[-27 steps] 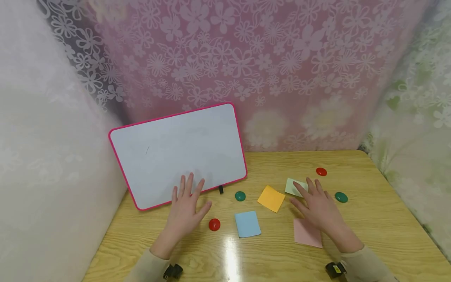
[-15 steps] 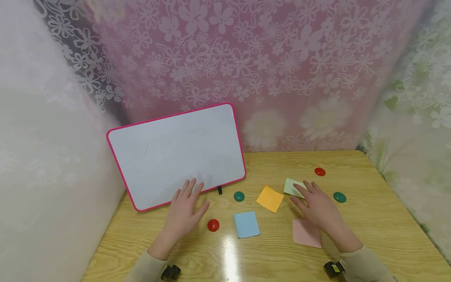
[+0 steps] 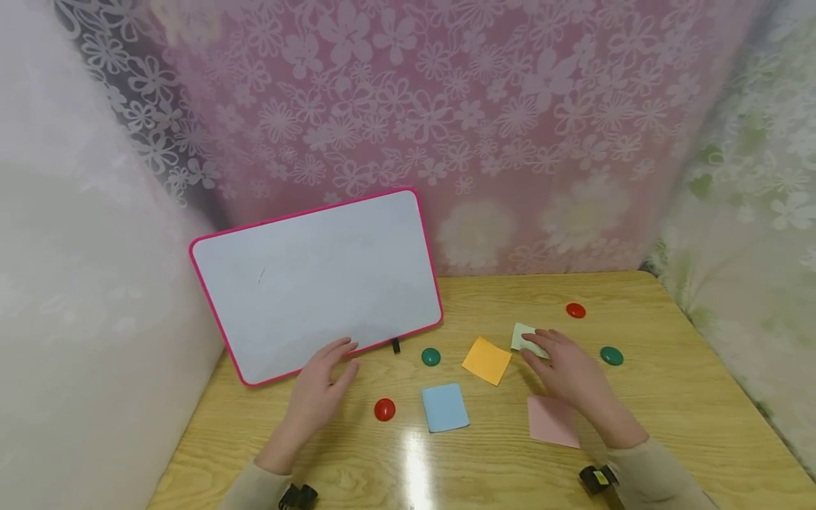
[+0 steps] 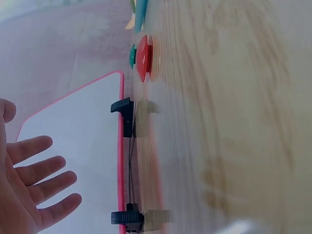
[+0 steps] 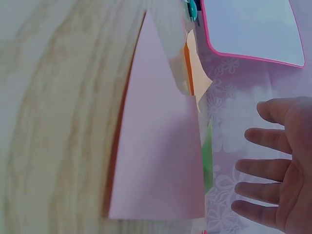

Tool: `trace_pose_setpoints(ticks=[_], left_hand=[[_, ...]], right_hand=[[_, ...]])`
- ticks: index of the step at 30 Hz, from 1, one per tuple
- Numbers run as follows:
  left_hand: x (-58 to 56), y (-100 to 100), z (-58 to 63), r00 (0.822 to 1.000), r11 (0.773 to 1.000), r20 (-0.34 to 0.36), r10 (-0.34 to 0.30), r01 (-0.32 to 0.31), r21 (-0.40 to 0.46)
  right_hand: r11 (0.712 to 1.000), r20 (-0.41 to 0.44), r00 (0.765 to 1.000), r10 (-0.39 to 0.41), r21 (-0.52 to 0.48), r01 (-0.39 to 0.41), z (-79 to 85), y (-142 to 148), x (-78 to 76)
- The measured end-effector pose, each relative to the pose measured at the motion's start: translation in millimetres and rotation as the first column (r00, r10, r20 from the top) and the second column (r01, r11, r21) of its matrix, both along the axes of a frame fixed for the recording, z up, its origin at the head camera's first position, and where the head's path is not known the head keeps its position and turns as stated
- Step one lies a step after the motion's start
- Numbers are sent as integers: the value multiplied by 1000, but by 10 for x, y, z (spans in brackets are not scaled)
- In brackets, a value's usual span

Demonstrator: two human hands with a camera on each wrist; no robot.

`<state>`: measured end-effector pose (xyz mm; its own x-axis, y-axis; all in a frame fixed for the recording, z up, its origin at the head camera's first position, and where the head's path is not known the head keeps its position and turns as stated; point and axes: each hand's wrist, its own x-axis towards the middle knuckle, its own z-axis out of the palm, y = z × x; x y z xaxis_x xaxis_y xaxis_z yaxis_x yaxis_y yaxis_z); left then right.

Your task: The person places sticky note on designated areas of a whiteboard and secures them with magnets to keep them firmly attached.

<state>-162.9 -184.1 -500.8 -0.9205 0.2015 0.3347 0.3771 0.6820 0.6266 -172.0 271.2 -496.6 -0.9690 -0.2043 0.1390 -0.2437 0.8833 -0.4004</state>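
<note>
My left hand (image 3: 316, 389) hangs over the table in front of the lower edge of a pink-framed whiteboard (image 3: 319, 276), fingers relaxed and holding nothing. A red round magnet (image 3: 384, 409) lies to its right. Over the right side of the table, my right hand (image 3: 570, 375) is held with loose fingers and nothing in them. Its fingertips overlap a pale green sticky note (image 3: 521, 335) in the head view, and a pink sticky note (image 5: 161, 146) lies below the palm. An orange sticky note (image 3: 487, 360) and a blue one (image 3: 445, 407) lie between the hands.
Black feet (image 4: 127, 114) prop the leaning whiteboard. A green magnet (image 3: 431, 356) lies beside its lower right corner. Another red magnet (image 3: 576, 310) and green magnet (image 3: 611, 355) are at the far right. Flowered curtains (image 3: 472, 142) hang behind the wooden table (image 3: 497, 467).
My left hand has drawn back slightly towards me and its fingers have bent a little. The right hand's fingers have also relaxed closer together. The notes and magnets lie as before.
</note>
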Motion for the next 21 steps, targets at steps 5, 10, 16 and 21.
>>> trace_pose_setpoints(ticks=[5,10,16,21], left_hand=[[-12,-78,-31,1000,995,-24,-8,10,104],[-19,-149,-39,992,981,-127,-4,28,190],[-28,-227,-22,982,957,-185,38,18,288],[-48,-309,-4,959,937,-267,96,4,350]], right_hand=[[997,21,1000,1,-81,1,34,-33,-22],[987,40,999,-5,-159,12,39,-39,-62],[969,64,998,2,-248,14,19,-77,-139],[947,88,996,22,-322,7,28,-140,-217]])
